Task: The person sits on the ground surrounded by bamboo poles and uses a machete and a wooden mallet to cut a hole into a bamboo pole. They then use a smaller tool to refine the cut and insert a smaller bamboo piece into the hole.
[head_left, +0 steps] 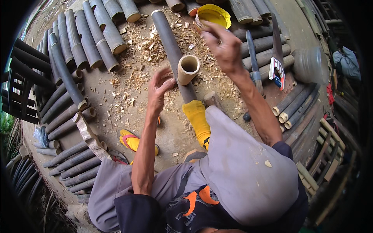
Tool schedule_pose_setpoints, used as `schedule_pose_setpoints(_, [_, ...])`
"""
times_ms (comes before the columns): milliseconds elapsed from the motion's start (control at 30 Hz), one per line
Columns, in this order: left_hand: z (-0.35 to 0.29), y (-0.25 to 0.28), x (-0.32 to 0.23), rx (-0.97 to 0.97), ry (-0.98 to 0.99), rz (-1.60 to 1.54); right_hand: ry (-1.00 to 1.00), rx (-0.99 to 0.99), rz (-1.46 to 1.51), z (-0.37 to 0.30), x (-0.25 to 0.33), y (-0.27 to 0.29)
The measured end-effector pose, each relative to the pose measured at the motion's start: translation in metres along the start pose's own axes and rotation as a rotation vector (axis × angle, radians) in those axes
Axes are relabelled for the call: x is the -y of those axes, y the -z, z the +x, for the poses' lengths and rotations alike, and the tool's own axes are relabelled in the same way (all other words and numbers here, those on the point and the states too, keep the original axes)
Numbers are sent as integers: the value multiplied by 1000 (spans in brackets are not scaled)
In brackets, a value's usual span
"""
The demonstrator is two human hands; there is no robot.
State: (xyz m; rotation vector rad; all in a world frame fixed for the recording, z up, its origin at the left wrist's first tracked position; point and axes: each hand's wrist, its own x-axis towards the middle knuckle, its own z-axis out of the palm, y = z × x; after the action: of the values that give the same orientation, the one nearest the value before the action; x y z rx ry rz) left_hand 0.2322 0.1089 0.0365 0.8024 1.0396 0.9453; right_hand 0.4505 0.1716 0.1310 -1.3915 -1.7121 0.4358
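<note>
A long dark bamboo pole [167, 37] slants away across the ground, its near end by my foot in a yellow sock [196, 116]. A short pale bamboo tube [189, 69] stands up from it, hollow end facing me. Just left of the tube, my left hand [160, 86] is open, its slightly bent fingers apart and holding nothing. Farther off to the right, my right hand [224, 48] has its fingers drawn in at the near rim of a yellow container [213, 16]. Motion blurs those fingertips, and what they pinch, if anything, is hidden.
Cut bamboo pieces [81, 39] lie in rows at left and far side. Pale wood shavings [151, 50] litter the ground. At right, a large knife [252, 54] and a handsaw [277, 58] rest against more bamboo, beside a clear plastic jug [309, 65].
</note>
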Motion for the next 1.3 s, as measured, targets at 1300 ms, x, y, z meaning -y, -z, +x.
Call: schedule_pose_setpoints(1300, [21,-68,-65,202,-428,353,-800,141,478,-74,-93,0])
